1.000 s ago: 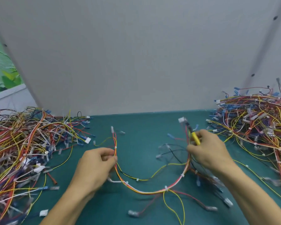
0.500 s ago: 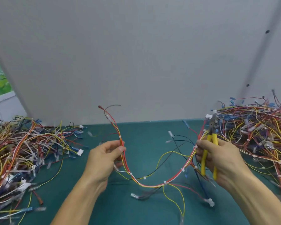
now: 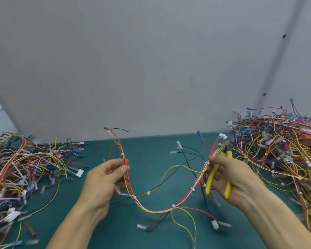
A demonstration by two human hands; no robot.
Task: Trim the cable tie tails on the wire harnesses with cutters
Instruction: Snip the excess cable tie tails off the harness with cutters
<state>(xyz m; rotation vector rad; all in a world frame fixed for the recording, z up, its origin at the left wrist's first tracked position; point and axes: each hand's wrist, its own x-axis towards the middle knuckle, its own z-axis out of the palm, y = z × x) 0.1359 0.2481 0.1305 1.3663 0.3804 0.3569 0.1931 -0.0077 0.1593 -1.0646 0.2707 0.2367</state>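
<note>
Wire harness [image 3: 156, 210] hangs in a slack loop between the two hands, above the green table [image 3: 151, 146], and from where I stand the next trim looks to be getting lined up. Far left lies a tangled pile of harnesses [image 3: 25, 168]. Next comes the left hand [image 3: 104, 178], pinching the red and yellow bundle between thumb and curled fingers. White cable ties [image 3: 173, 206] sit along the sagging middle. The right hand [image 3: 230, 178] has its fingers wrapped round the yellow handles of the cutters [image 3: 212, 175], with the thumb tip against the bundle by a tie. A second pile [image 3: 276, 150] rises behind it. I'd say the job wants the bundle drawn straight, the tie turned so its tail stands clear, and the blades laid flush on the tie head, off the insulation. The cutter nose blurs into the far pile, so I cannot tell whether it gapes. Whether any tails remain is too small to see. One yellow wire runs off the bottom edge.
</note>
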